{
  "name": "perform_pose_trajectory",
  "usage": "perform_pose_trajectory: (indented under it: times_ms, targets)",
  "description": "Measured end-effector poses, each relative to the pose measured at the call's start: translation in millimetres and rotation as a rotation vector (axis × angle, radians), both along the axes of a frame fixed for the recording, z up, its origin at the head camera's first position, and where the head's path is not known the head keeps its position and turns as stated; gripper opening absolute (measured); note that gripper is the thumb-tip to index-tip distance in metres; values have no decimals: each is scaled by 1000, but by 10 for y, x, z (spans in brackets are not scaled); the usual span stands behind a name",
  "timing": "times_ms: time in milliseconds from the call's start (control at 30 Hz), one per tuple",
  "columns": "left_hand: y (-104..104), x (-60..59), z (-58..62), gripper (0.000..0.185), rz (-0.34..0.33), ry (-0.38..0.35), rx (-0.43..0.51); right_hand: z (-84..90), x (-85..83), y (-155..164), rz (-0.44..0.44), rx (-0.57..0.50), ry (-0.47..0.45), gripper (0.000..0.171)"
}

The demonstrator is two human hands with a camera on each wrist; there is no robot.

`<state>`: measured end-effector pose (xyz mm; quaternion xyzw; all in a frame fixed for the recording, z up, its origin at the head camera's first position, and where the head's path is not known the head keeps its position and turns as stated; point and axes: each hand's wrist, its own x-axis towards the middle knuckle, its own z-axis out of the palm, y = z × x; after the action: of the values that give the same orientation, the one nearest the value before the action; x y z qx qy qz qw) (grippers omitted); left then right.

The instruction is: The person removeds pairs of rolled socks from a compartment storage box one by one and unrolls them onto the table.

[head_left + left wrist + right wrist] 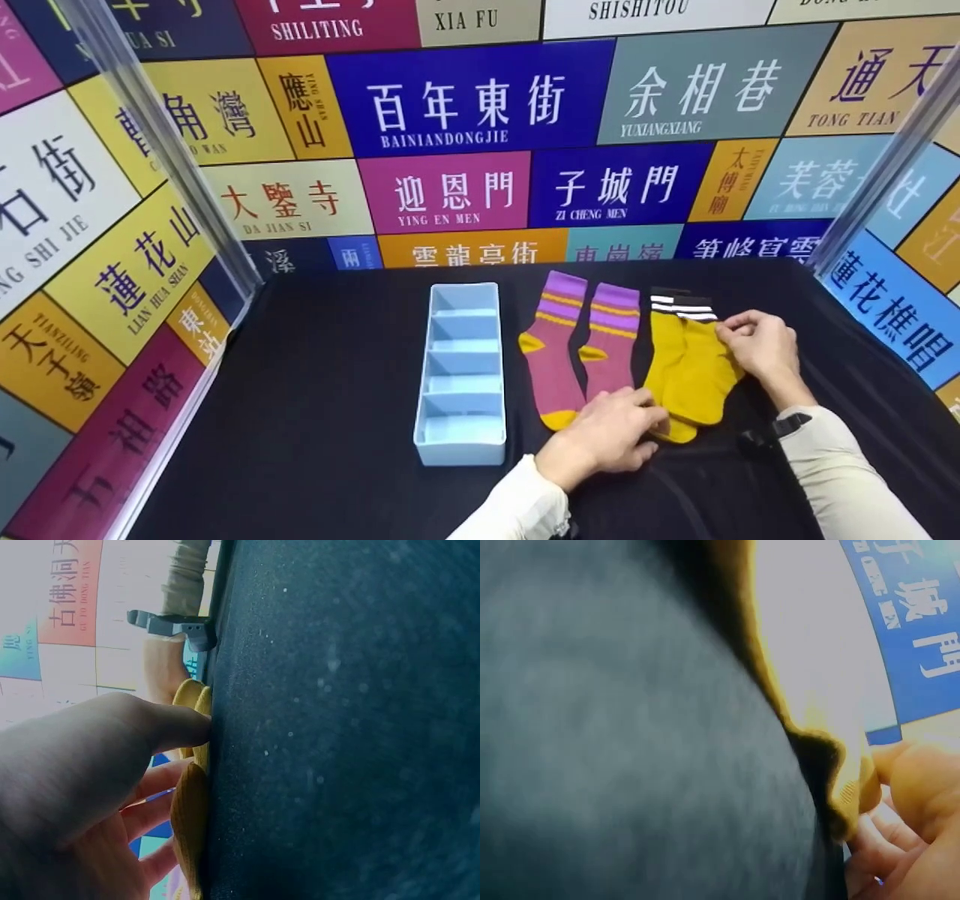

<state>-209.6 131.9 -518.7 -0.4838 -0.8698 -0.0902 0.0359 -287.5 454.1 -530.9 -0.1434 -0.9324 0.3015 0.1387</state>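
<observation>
In the head view, a pair of mustard-yellow socks (686, 375) with black cuffs and white stripes lies overlapped on the black cloth, the lower toe poking out. My right hand (761, 349) pinches their right edge just below the cuffs; the right wrist view has its fingertips (870, 780) at a fold of yellow fabric. By the toes is my left hand (611, 431), thumb and fingers apart, fingertips touching the lower sock. Its thumb (176, 726) overlaps the yellow fabric in the left wrist view. Left of these lie two pink-purple socks (555, 367), their yellow-toed ends partly under my left hand.
A light blue bin (461, 450) with several compartments stands left of the socks. Black cloth (322, 420) covers the table. Printed sign panels (472, 97) rise behind and at the sides, with clear corner posts (885, 165) at left and right.
</observation>
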Motion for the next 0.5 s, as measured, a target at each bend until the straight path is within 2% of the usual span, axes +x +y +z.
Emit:
perform_pose_trajectory:
  times_ms: [233,367,500]
  targets:
    - [1,13,-11,20,2,18,4,-20,82,166,-126,-21,-58,34]
    - [-2,16,-5,20,11,-2,0,-22,112,167,-99,-28,-46,40]
    - [-1,20,2,20,19,-11,3,-8,163,110,-50,-8,-16,54]
